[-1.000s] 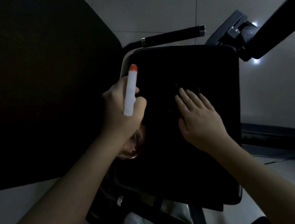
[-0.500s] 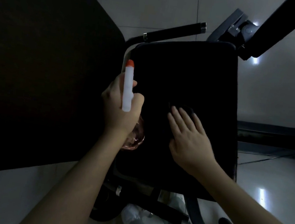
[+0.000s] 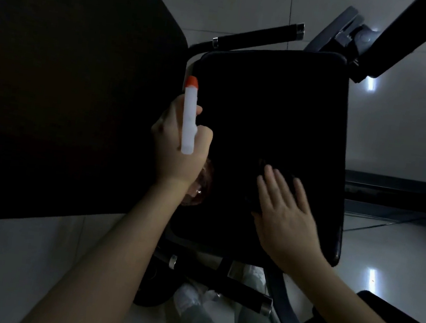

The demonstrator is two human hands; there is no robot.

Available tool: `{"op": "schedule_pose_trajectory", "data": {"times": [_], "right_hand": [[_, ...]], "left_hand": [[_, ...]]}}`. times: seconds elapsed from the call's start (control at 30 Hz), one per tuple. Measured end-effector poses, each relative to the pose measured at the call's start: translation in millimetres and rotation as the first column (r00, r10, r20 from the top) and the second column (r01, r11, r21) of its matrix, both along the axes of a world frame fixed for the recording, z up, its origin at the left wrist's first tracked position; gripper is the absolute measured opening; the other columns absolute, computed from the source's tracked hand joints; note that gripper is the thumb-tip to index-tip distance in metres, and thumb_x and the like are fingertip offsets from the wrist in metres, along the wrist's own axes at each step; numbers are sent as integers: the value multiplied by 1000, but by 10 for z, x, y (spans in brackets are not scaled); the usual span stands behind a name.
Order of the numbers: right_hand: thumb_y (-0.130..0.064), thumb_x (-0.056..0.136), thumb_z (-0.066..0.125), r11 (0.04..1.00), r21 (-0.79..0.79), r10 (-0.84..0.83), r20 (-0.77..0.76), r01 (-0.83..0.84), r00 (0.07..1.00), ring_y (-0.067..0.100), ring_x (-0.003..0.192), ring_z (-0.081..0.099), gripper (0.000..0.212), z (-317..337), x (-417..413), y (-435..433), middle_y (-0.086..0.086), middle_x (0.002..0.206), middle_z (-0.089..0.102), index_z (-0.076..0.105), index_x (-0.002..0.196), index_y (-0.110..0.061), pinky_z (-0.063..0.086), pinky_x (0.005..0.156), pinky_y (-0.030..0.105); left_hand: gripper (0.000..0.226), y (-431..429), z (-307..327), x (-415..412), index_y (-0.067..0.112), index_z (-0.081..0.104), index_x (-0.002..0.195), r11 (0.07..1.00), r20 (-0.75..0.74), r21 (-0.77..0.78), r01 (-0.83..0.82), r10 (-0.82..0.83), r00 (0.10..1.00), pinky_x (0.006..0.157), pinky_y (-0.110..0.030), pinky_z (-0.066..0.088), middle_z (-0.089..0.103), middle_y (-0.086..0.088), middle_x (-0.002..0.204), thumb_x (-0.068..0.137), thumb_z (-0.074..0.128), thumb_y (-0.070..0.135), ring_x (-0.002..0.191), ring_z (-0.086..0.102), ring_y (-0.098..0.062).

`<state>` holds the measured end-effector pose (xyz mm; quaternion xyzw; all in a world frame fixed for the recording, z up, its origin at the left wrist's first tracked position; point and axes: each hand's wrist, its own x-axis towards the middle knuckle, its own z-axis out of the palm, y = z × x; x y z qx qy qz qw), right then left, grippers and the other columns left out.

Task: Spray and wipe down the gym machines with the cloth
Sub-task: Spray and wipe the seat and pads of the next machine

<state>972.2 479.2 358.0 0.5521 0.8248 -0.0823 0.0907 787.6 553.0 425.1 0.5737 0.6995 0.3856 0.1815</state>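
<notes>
Cloth (image 3: 266, 164): 1, dark, lying on the near-right part of the black seat pad (image 3: 269, 101). Right hand (image 3: 286, 215) presses it, fingers straight and flat. Left hand (image 3: 177, 151) grips the white spray bottle (image 3: 189, 119), orange tip pointing far.

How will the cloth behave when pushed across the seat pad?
Probably floppy: the cloth lies flat under the right hand. Likely light, since it is thin and barely shows past the fingers. It may slide easily on the smooth seat pad; dim light hides its texture.
</notes>
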Motion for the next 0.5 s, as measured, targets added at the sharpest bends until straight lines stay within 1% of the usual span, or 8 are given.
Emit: {"op": "schedule_pose_trajectory", "data": {"times": [0.07, 0.1, 0.17, 0.23, 0.33, 0.4, 0.43, 0.5], "right_hand": [[-40, 94, 23, 999, 42, -29, -1, 29, 1000, 31, 139, 30, 63, 16, 82, 171, 18, 149, 32, 41, 140, 0, 3, 114, 42], [-40, 94, 20, 996, 51, -80, -6, 80, 997, 31, 141, 25, 64, 13, 55, 297, 19, 151, 28, 36, 142, 0, 0, 115, 41], [-40, 94, 14, 974, 50, -222, -24, 223, 975, 30, 145, 11, 66, -42, -133, 434, 19, 155, 16, 23, 146, -1, -6, 115, 40], [-40, 92, 16, 954, 52, -293, -26, 294, 956, 31, 145, 10, 68, -104, -367, 340, 20, 155, 15, 22, 146, 0, -4, 115, 41], [-40, 90, 24, 988, 4, -157, -40, 157, 987, 32, 141, 25, 66, -109, -484, -96, 20, 151, 29, 36, 141, 1, 10, 115, 44], [-41, 90, 30, 999, -18, -44, -56, 43, 997, 29, 138, 33, 63, -66, -339, -306, 15, 148, 36, 43, 139, -3, 15, 114, 43], [-41, 91, 31, 1000, -16, -20, -64, 19, 998, 27, 137, 35, 61, -46, -225, -343, 13, 148, 38, 46, 138, -6, 17, 114, 43], [-42, 92, 32, 998, 29, -49, -66, 51, 997, 25, 137, 35, 59, -17, -33, -326, 9, 148, 39, 47, 138, -9, 16, 114, 44]], "left_hand": [[35, 3, 12, -9, -8, 62, 101, 1000, 24, 1, -25, 25, 999, 72, -18, 48, 65, -15, 87, 77, 43, 9, 79, 54, -13], [33, 4, 17, -4, -8, 62, 97, 999, 29, 11, -36, 35, 999, 73, -18, 48, 65, -15, 86, 76, 42, 9, 77, 55, -15], [40, -24, 11, -6, -8, 62, 100, 999, 23, 25, -23, 22, 999, 74, -4, 39, 65, -15, 86, 75, 39, 13, 76, 56, -16], [45, -55, 5, -15, -7, 61, 107, 999, 9, 29, -16, 15, 1000, 70, 2, 36, 66, -15, 89, 75, 38, 14, 79, 55, -12], [46, -71, 11, -20, -10, 59, 111, 999, -4, 39, -1, 2, 1000, 73, 1, 35, 67, -17, 90, 76, 39, 13, 81, 54, -11], [44, -85, 20, -21, -11, 59, 108, 999, -13, 46, 3, -2, 1000, 74, 1, 36, 66, -18, 89, 77, 39, 13, 81, 54, -12], [43, -89, 19, -24, -10, 60, 106, 999, -10, 51, 2, -2, 1000, 76, -1, 36, 65, -18, 89, 77, 38, 14, 80, 55, -13], [44, -92, 8, -29, -11, 60, 104, 998, 18, 58, 5, -6, 1000, 78, -11, 40, 65, -18, 89, 77, 38, 15, 80, 57, -17]]}}
